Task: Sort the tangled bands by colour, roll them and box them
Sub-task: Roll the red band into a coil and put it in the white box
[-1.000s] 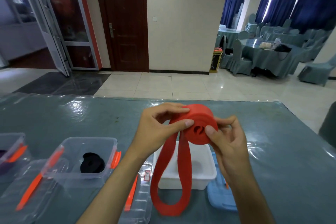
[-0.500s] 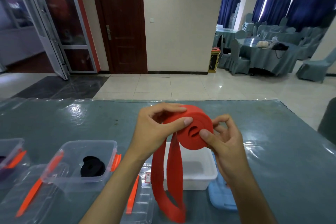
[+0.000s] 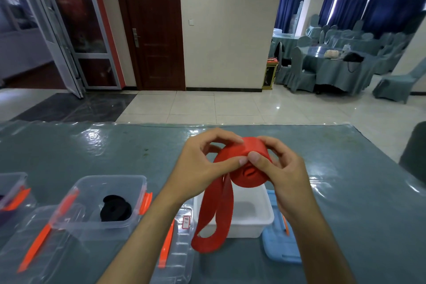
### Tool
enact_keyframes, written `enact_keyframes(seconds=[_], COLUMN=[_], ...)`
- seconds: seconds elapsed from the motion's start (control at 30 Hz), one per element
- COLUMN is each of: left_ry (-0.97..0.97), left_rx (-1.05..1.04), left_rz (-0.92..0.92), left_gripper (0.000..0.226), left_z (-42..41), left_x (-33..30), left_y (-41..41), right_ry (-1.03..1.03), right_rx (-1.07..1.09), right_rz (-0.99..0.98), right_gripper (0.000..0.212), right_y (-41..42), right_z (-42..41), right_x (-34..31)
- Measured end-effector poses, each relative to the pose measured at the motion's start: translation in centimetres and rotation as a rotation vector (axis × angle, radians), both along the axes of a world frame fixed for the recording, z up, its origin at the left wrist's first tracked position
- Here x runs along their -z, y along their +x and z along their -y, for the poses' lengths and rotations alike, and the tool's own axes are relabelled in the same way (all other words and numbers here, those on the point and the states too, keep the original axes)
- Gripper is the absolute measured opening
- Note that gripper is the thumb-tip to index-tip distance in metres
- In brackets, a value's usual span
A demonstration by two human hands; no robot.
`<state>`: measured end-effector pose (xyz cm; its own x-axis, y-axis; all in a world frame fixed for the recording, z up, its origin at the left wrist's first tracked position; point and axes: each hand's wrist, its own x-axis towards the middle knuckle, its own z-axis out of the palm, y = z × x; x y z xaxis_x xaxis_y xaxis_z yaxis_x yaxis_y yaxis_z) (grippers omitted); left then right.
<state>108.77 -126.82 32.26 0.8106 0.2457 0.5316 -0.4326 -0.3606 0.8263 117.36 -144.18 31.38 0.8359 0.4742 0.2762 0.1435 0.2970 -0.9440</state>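
Note:
Both hands hold a partly rolled red band (image 3: 250, 174) in the air above the white box (image 3: 253, 214). My left hand (image 3: 202, 166) grips the roll from the left, thumb on its front face and fingers over the top. From the right, my right hand (image 3: 280, 168) pinches the roll, its thumb on the front next to the left thumb. The band's loose loop (image 3: 214, 221) hangs down in front of the white box to the table. A rolled black band (image 3: 115, 208) lies in a clear box (image 3: 101, 205) at the left.
A second clear box with orange clips (image 3: 11, 191) sits at the far left edge. Clear lids with orange clips (image 3: 177, 249) lie near the table's front edge, and a blue lid (image 3: 281, 244) lies right of the white box. A dark chair back (image 3: 413, 154) stands at the table's right.
The roll has been turned further, taking up more band, so the hanging loop is shorter. My right thumb has shifted onto the roll's front beside the left thumb.

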Motion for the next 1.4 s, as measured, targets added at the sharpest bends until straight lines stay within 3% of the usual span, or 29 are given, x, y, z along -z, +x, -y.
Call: enact_keyframes(seconds=[0.17, 0.33, 0.5, 0.67, 0.73, 0.8, 0.93, 1.03, 1.17, 1.33, 1.4], left_ry=[0.032, -0.102, -0.202, -0.339, -0.308, -0.261, -0.203, -0.263, -0.223, -0.230, -0.277], left_rx=[0.032, 0.095, -0.006, 0.028, 0.036, 0.018, -0.052, -0.034, 0.086, 0.037, 0.027], left_rz=[0.011, -0.001, 0.064, 0.096, 0.093, 0.071, 0.098, 0.073, -0.023, 0.101, 0.136], left_gripper=[0.030, 0.034, 0.028, 0.027, 0.030, 0.031, 0.023, 0.022, 0.042, 0.035, 0.029], left_z=[-0.6, -0.9, 0.1, 1.7, 2.1, 1.8, 1.2, 1.3, 0.6, 0.5, 0.7], left_x=[0.6, 0.8, 0.6, 1.4, 1.5, 1.3, 1.3, 2.0, 2.6, 1.9, 2.2], left_y=[0.4, 0.5, 0.5, 0.6, 0.6, 0.6, 0.5, 0.0, -0.4, -0.7, -0.6], right_ry=[0.069, 0.158, 0.130, 0.135, 0.201, 0.218, 0.073, 0.036, 0.139, 0.077, 0.040], right_rx=[0.008, -0.028, -0.090, -0.102, -0.106, -0.096, -0.053, -0.076, -0.021, -0.079, -0.107], right_rz=[-0.053, -0.179, -0.065, -0.008, -0.017, -0.007, -0.006, 0.005, -0.011, -0.019, 0.006], right_gripper=[0.058, 0.061, 0.042, 0.051, 0.056, 0.049, 0.035, 0.048, 0.059, 0.044, 0.047], right_y=[-0.1, -0.1, 0.4, 1.1, 1.0, 0.9, 0.8, 1.0, 0.8, 0.6, 1.0], right_z=[-0.2, -0.2, 1.1, 2.3, 2.4, 2.2, 1.8, 2.1, 1.8, 1.5, 1.8], right_x=[0.1, 0.3, 0.8, 0.3, 0.1, 0.4, 1.3, 0.9, 1.3, 1.9, 1.6])
